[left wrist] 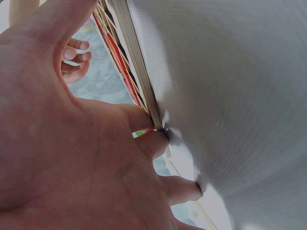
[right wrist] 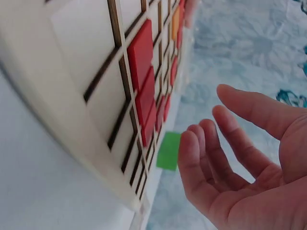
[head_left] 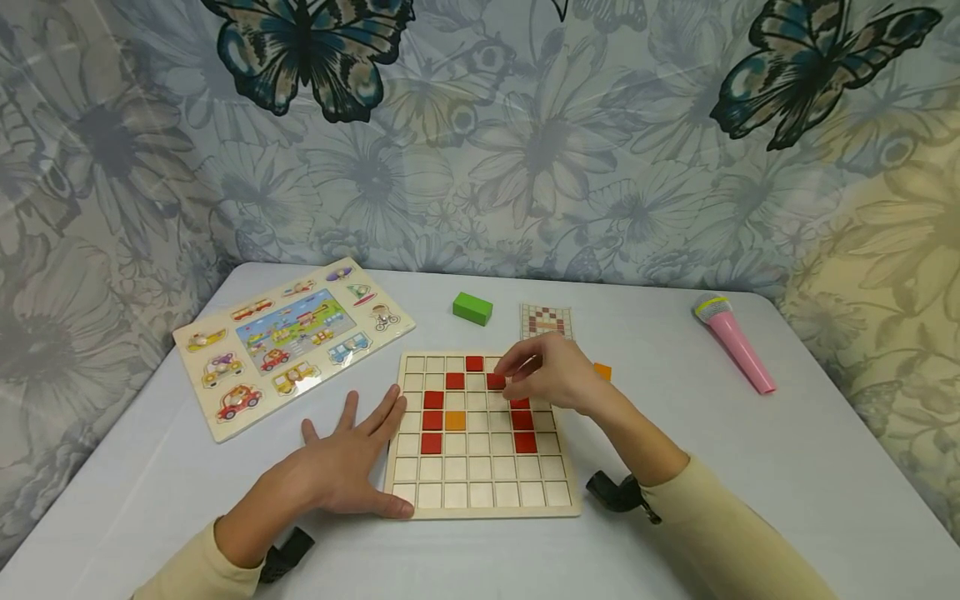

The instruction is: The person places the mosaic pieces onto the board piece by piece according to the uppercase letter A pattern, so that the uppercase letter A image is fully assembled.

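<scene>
A wooden grid board (head_left: 480, 512) lies flat on the table, with several red tiles (head_left: 432, 421) and one orange tile (head_left: 455, 421) in its squares. My left hand (head_left: 341, 467) is spread against the board's left edge, thumb at the near corner and fingertips along the side. Over the upper right of the board hovers my right hand (head_left: 551, 372), its fingers loosely bent. In the right wrist view a gap shows between the thumb (right wrist: 249, 103) and fingers, and nothing is held. This hand hides part of the grid and some of the red tiles.
Behind the board are a green block (head_left: 472, 309) and a small pattern card (head_left: 546, 320). An orange piece (head_left: 603, 372) shows partly behind my right wrist. A vehicle picture puzzle (head_left: 217, 325) lies at the left, a pink toy microphone (head_left: 738, 346) at the right.
</scene>
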`<state>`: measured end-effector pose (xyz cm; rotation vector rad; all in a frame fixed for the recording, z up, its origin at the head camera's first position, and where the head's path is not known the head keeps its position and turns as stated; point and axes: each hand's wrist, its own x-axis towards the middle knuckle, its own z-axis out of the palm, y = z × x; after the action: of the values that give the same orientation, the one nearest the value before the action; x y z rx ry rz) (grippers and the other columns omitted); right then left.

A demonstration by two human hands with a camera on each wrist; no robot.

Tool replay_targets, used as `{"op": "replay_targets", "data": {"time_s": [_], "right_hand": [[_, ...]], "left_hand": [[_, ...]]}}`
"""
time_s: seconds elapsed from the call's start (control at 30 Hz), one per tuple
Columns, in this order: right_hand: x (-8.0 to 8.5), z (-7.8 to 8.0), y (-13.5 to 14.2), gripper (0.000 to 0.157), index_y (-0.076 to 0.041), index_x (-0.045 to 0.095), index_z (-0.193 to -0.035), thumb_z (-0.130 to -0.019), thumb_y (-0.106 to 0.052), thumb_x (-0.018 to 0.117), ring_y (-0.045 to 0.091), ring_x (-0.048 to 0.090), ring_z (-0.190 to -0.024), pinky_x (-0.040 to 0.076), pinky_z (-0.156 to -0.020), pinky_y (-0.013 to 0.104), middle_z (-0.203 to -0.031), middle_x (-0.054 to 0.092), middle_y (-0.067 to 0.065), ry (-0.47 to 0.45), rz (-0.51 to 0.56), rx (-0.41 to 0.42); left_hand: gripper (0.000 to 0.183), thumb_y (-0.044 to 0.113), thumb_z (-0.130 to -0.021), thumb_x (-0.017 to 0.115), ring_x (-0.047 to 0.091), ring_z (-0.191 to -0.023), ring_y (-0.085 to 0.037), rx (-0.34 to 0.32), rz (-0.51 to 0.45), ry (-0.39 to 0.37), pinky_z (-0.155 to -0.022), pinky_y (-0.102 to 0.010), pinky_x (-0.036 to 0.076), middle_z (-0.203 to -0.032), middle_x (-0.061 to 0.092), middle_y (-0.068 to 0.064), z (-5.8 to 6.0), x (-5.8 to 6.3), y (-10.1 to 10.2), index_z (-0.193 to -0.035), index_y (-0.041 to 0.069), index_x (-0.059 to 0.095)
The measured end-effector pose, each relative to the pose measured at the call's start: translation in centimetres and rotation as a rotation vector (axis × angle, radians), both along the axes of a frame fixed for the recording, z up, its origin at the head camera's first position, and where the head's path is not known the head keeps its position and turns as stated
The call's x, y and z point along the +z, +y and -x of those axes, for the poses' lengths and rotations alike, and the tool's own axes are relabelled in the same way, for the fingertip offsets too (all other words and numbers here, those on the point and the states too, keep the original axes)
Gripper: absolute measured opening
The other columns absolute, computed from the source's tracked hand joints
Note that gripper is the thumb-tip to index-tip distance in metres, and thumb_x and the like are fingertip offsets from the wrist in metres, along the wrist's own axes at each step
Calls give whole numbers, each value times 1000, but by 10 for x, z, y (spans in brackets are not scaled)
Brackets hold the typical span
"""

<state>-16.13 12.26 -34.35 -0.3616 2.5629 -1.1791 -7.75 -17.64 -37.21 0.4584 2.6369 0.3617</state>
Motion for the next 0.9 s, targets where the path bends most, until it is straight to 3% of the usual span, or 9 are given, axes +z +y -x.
{"op": "replay_targets", "data": {"time_s": [0.4, 0.7, 0.9], "right_hand": [[8, 10, 37, 34, -4, 77, -115, -82, -12, 87, 25, 67, -97, 53, -78, 34, -118, 72, 19, 1, 28, -91], [12, 18, 58, 40, -4, 74, -123, -86, -14, 85, 28, 63, -105, 53, -78, 34, -126, 70, 17, -22, 5, -160], [13, 23, 72, 45, -5, 71, -129, -88, -18, 83, 25, 65, -107, 56, -88, 37, -135, 66, 16, -46, -14, -190]], "left_hand": [[137, 76, -67, 83, 4, -155, -62, -5, 1, 3, -89, -98, 12, -178, 0, -2, 1, -1, -1, -169, 13, 15], [137, 76, -68, 83, 3, -155, -61, 4, 1, -3, -91, -98, 10, -178, -2, -1, 2, 0, -1, -169, 13, 14], [137, 77, -68, 82, 2, -155, -60, 2, 5, -2, -90, -98, 10, -178, -3, 0, 2, -1, -1, -169, 14, 13]]}}
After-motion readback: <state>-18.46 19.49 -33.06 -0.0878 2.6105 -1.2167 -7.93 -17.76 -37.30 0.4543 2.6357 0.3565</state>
